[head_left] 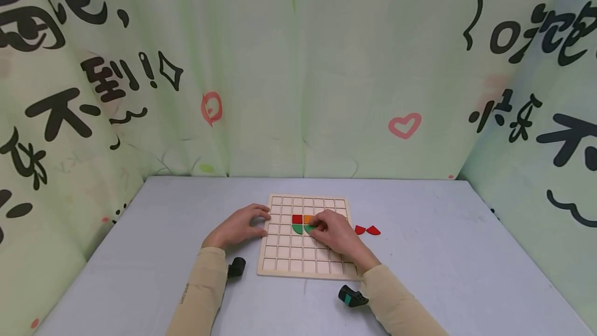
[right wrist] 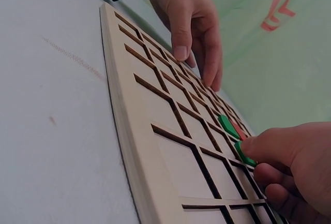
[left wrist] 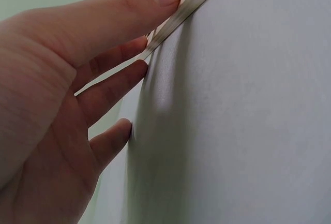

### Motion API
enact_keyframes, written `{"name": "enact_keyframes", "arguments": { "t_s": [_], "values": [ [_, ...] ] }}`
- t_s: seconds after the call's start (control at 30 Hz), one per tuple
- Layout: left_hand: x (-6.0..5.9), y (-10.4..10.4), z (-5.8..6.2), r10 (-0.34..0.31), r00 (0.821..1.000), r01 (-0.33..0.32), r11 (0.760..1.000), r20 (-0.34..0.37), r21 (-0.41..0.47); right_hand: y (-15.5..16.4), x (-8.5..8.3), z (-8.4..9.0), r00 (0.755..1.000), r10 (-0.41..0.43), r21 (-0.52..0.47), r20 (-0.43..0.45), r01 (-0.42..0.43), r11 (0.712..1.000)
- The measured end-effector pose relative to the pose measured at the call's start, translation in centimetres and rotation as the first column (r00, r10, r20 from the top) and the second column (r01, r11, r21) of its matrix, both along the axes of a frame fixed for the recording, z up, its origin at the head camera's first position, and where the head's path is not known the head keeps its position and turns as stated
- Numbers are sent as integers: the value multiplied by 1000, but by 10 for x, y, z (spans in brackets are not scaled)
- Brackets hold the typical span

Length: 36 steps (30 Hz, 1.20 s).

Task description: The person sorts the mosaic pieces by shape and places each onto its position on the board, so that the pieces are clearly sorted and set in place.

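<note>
A wooden grid board (head_left: 303,275) lies on the table. My left hand (head_left: 240,227) steadies its left edge, fingers spread and thumb against the rim, as the left wrist view shows. Near the board's middle, a red square tile (head_left: 297,219) sits beside an orange tile (head_left: 307,219), which is partly covered by my fingers. Below the red square is a green quarter-circle tile (head_left: 297,228). My right hand (head_left: 337,232) reaches over the board from the right and pinches a second green quarter-circle tile (right wrist: 245,154), thumb on top, right at its grid cell.
Two red fan-shaped tiles (head_left: 366,230) lie on the table just right of the board. The black wrist camera (head_left: 236,267) on the left arm and another black wrist camera (head_left: 352,296) on the right show near the sleeves. Printed curtains (head_left: 303,92) surround the table.
</note>
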<state>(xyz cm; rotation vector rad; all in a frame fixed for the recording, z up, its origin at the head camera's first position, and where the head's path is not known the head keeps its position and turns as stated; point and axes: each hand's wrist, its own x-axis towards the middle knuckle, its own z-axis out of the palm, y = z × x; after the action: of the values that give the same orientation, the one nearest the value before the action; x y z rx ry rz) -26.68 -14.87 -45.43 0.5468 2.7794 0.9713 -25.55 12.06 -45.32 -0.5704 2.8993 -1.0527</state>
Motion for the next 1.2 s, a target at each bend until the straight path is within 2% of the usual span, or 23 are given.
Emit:
{"name": "enact_keyframes", "arguments": {
  "t_s": [0.33, 0.57, 0.87, 1.03, 1.2],
  "values": [
    [3, 1, 0, -6, 1000, 6, 1000, 4, 6, 16, 2, -1, 997, -72, -84, 31, 74, 994],
    [3, 0, 1, -16, 1000, 16, 1000, -2, 1, 44, 4, 4, 981, -180, -112, 69, 187, 976],
    [4, -3, -3, -10, 1000, 10, 1000, 1, 3, 90, 7, 9, 960, -276, -64, 51, 279, 958],
    [3, -3, -2, -17, 1000, 17, 1000, -11, 15, 114, 7, 8, 954, -297, -47, 46, 299, 953],
    [3, -2, 0, -29, 999, 30, 999, -18, 12, 131, 7, 6, 949, -304, -13, 76, 306, 952]
  ]
}}
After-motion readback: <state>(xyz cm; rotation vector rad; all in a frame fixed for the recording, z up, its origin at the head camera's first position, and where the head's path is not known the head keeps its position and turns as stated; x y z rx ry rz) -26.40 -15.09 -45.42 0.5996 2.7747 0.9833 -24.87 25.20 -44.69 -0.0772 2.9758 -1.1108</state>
